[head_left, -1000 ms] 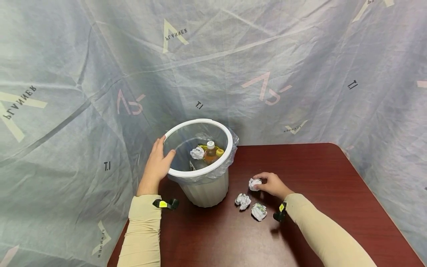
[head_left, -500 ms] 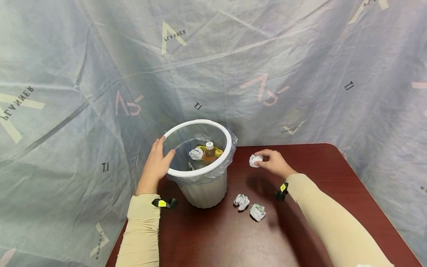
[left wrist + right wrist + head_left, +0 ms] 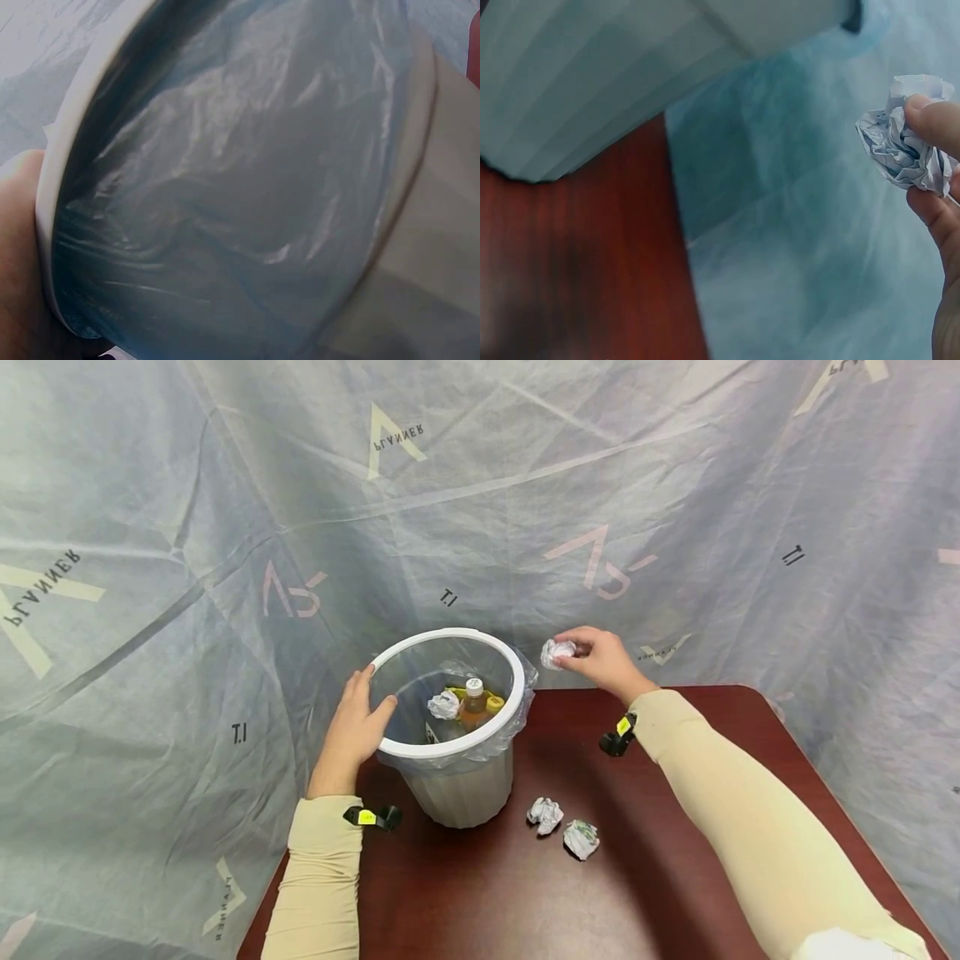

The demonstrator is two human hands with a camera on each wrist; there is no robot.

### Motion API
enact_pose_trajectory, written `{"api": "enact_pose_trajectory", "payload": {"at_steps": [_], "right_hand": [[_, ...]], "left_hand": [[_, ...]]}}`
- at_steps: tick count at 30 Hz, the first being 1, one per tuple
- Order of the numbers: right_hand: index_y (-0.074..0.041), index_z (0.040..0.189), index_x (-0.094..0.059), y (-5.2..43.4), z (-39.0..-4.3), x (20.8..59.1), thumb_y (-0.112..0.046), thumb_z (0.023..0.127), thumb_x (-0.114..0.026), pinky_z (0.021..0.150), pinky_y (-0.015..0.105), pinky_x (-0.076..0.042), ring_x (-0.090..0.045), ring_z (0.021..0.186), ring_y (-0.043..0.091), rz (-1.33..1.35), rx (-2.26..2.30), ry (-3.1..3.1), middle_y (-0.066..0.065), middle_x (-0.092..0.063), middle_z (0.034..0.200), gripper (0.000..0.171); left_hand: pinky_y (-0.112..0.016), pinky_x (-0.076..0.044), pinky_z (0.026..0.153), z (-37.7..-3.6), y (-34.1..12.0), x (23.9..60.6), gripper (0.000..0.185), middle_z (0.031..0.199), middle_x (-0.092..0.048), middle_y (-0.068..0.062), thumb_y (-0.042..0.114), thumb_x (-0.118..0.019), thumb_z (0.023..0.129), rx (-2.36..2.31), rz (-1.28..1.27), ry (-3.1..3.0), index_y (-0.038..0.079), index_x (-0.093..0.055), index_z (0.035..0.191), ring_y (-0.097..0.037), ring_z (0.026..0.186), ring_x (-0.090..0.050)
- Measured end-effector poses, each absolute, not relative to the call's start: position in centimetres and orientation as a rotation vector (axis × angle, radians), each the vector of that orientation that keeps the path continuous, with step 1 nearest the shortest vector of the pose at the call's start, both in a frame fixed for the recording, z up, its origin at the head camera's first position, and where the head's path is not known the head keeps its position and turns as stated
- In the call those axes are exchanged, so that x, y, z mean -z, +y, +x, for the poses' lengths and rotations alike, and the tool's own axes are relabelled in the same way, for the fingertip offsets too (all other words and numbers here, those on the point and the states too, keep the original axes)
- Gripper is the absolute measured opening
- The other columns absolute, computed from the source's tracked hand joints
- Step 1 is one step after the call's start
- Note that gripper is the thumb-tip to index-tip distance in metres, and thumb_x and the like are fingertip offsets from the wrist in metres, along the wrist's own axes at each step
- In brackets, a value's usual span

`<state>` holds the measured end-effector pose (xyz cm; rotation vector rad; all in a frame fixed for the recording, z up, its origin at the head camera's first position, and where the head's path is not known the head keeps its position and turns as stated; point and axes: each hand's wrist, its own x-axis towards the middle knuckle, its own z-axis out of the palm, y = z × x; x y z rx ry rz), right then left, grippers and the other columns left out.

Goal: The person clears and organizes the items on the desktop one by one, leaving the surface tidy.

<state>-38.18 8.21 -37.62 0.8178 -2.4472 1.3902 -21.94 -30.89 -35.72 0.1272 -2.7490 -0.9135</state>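
Note:
A white-rimmed trash bin [image 3: 465,789] with a clear plastic liner [image 3: 517,714] stands upright on the table. My left hand [image 3: 352,727] rests against the left side of its rim, fingers fairly straight and thumb over the rim; in the left wrist view the liner fills most of the picture. My right hand [image 3: 603,664] pinches a crumpled paper ball [image 3: 904,142] between thumb and fingers, in the air to the right of the bin, about as high as the rim. Two more paper balls, one plain [image 3: 545,816] and one with green print [image 3: 581,839], lie on the table.
Inside the bin are a paper ball [image 3: 444,704], a white-capped bottle [image 3: 473,706] of amber liquid and something with a yellow cap [image 3: 494,703]. The dark red table [image 3: 480,893] meets a grey printed sheet [image 3: 675,527] hanging behind and to the left.
My right hand has lifted the paper ball off the table and moved it up and away, then slightly left towards the bin. The left hand stays at the rim.

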Motion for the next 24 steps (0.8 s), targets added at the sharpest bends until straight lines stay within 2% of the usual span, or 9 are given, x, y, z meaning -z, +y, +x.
{"api": "enact_pose_trajectory", "payload": {"at_steps": [5, 9, 13, 24], "right_hand": [[-0.01, 0.122, -0.074, 6.4, -38.1, 35.0, -0.017, 0.086, -0.082, 0.083, 0.031, -0.057, -0.069, 0.104, 0.023, 0.846, -1.388, -2.449, 0.007, -0.067, 0.125, 0.038], [-0.006, 0.121, -0.074, 4.5, -37.8, 33.6, -0.013, 0.085, -0.083, 0.09, 0.037, -0.056, -0.068, 0.105, 0.025, 0.925, -1.399, -2.381, 0.011, -0.067, 0.125, 0.037], [-0.004, 0.12, -0.074, 2.5, -37.3, 32.7, -0.012, 0.084, -0.084, 0.091, 0.036, -0.056, -0.068, 0.104, 0.027, 1.014, -1.379, -2.341, 0.013, -0.068, 0.123, 0.039], [-0.011, 0.123, -0.073, -1.6, -35.5, 32.5, -0.019, 0.087, -0.082, 0.092, 0.036, -0.055, -0.065, 0.106, 0.02, 1.115, -1.379, -2.446, 0.005, -0.066, 0.128, 0.038]], "left_hand": [[-0.065, -0.019, 0.117, -21.9, -30.9, 35.7, 0.072, 0.169, -0.006, -0.019, 0.037, -0.048, 0.103, 0.913, 0.127, -2.756, 0.016, -0.015, 0.164, -0.046, 0.151, -0.015], [-0.065, -0.018, 0.117, -21.9, -30.8, 35.6, 0.073, 0.169, -0.005, -0.018, 0.039, -0.047, 0.103, 0.911, 0.128, -2.761, 0.017, -0.013, 0.164, -0.045, 0.152, -0.013], [-0.065, -0.018, 0.118, -21.9, -30.8, 35.7, 0.073, 0.169, -0.005, -0.018, 0.039, -0.046, 0.103, 0.904, 0.131, -2.766, 0.016, -0.013, 0.164, -0.045, 0.152, -0.013], [-0.065, -0.019, 0.117, -22.0, -31.0, 35.8, 0.073, 0.169, -0.006, -0.018, 0.04, -0.046, 0.103, 0.909, 0.134, -2.766, 0.018, -0.013, 0.164, -0.045, 0.152, -0.015]]}}
